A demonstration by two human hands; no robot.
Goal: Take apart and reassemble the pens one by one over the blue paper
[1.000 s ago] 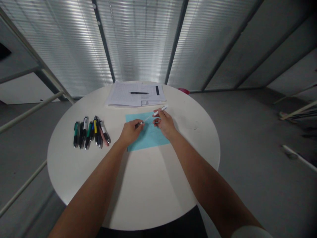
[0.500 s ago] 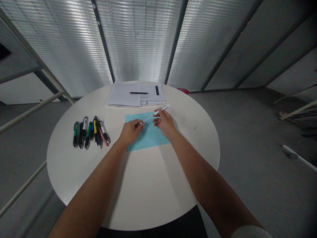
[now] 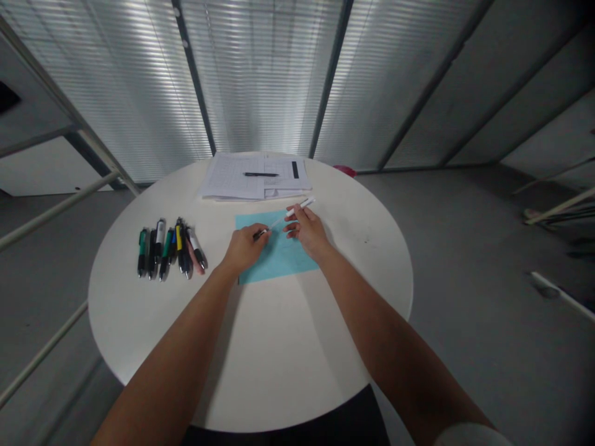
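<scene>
Over a light blue sheet [image 3: 283, 263] on the table, my left hand [image 3: 246, 248] is closed on the dark front part of a pen [image 3: 261, 233]. A thin pale refill [image 3: 277, 222] sticks out from that part toward the upper right. In my right hand [image 3: 307, 230], thumb and index finger pinch a white pen barrel [image 3: 300, 207], tilted up to the right. The barrel's lower end is close to the refill's tip; whether they touch I cannot tell. My other right fingers are loosely curled.
Several pens [image 3: 170, 248] in various colours lie in a row on the left of the round white table [image 3: 279, 347]. At the far edge, a dark pen [image 3: 261, 174] rests on a stack of papers [image 3: 232, 179]. A metal rail [image 3: 60, 201] stands left of the table.
My right hand has shifted slightly left with the white barrel, bringing it closer along the refill. My left hand has stayed in place.
</scene>
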